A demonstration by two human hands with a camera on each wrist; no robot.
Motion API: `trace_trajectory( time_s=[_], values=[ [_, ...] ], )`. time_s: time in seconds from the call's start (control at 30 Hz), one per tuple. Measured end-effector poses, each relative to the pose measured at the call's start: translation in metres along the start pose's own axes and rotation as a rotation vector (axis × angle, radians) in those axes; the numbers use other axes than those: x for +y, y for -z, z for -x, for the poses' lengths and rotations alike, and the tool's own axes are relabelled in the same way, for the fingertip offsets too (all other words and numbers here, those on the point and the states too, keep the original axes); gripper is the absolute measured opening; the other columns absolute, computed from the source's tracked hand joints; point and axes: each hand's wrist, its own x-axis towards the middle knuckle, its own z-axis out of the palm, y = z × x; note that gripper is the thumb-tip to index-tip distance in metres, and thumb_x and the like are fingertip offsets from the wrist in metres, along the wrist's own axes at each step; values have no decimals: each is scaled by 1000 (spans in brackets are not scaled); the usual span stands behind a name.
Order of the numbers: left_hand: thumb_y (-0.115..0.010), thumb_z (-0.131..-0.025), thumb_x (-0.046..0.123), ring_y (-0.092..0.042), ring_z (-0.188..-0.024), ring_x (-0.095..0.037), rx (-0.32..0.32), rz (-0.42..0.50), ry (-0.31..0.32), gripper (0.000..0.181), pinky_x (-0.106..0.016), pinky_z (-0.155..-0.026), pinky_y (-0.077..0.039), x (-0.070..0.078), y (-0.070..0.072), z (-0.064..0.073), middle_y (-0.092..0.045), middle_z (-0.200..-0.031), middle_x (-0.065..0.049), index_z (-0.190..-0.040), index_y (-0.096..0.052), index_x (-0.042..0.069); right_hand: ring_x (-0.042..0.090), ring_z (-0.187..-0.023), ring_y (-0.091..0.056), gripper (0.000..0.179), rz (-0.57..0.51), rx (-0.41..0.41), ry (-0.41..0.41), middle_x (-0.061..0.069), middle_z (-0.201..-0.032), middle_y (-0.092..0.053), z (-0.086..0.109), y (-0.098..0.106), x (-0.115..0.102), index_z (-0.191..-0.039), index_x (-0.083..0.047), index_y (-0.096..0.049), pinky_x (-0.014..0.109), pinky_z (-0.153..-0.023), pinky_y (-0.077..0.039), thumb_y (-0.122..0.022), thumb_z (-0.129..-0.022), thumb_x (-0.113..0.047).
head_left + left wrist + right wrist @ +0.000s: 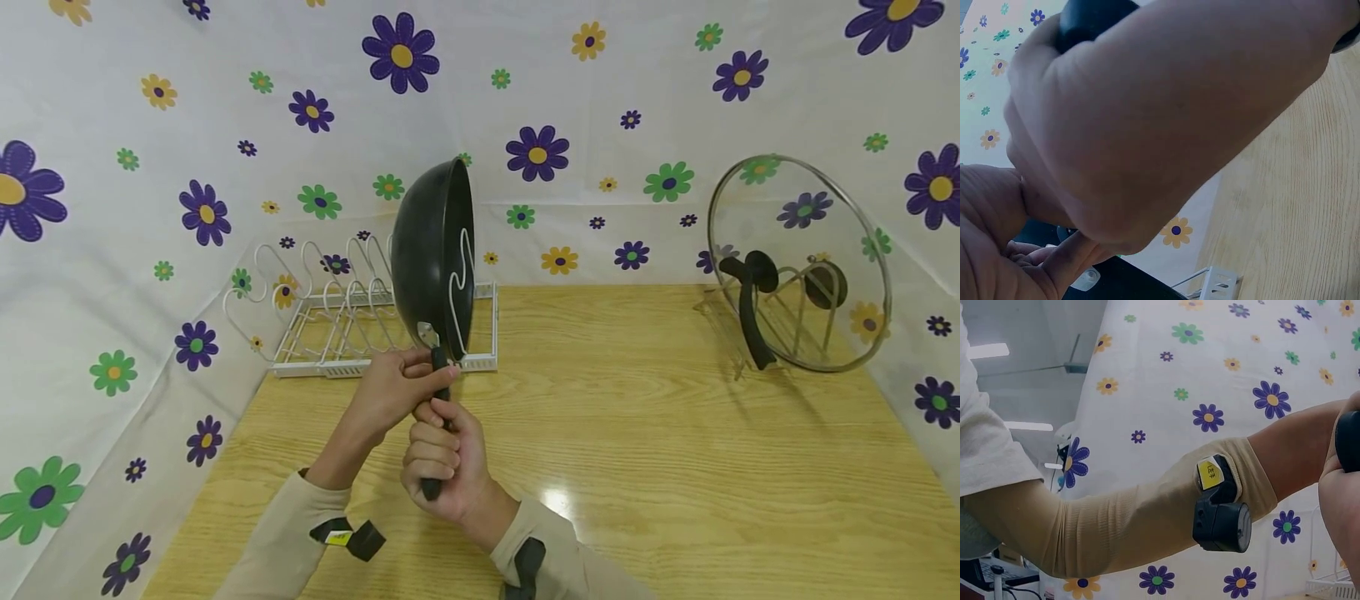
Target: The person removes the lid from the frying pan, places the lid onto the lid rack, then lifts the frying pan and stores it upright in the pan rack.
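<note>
A black wok stands on its edge at the right end of the white wire rack, its hollow side facing right. One white wire loop of the rack shows in front of the hollow side. My right hand grips the black handle with fingers wrapped round it. Closer to the wok's body, my left hand pinches the handle between thumb and fingers. In the left wrist view, my right hand fills the middle and hides much of the handle. Whether the wok's rim rests on the rack is hidden.
A glass lid with a metal rim and black knob leans in a small wire stand at the far right. Another black handle is beside it. A flowered cloth hangs behind the wooden table.
</note>
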Motion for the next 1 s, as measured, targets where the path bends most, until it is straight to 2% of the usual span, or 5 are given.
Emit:
trace_trajectory(
  time_s=[0.27,0.53,0.7,0.83,1.0],
  values=[
    [-75,-94,37,-71,-94,-23,-34,24,4,51,-34,-80,-58,-1,1,1,-75,-112,-14,-127,-68,0,2,-45,-51,23,146,72,8,-8,-56,-51,3,-3,-3,-80,-16,-50,10,-46,-31,-57,-100,-26],
    [-69,-99,36,-71,-100,-28,-50,8,-23,52,-44,-92,-56,0,1,3,-73,-116,-18,-134,-63,-2,2,-57,-54,19,329,139,-17,-9,-65,-52,10,-4,-10,-88,-16,-53,13,-57,-43,-59,-97,-32],
    [-67,-100,36,-62,-124,-36,-48,-6,-8,59,-52,-106,-47,-2,0,8,-64,-134,-22,-144,-54,-2,7,-71,-60,18,476,181,-25,-6,-77,-56,16,-2,-17,-99,-17,-53,21,-73,-53,-53,-99,-35],
    [-64,-102,40,-61,-126,-34,-46,2,6,58,-54,-108,-44,-5,0,12,-66,-134,-18,-145,-54,4,14,-90,-66,24,562,174,-34,-3,-91,-65,21,1,-24,-112,-18,-57,29,-83,-55,-44,-102,-36],
    [-58,-102,51,-64,-122,-32,-15,-16,-28,58,-55,-106,-45,-12,1,18,-66,-133,-12,-144,-56,10,24,-117,-63,43,613,178,-74,7,-121,-66,29,2,-35,-134,-14,-53,38,-96,-52,-33,-105,-38]
  ],
)
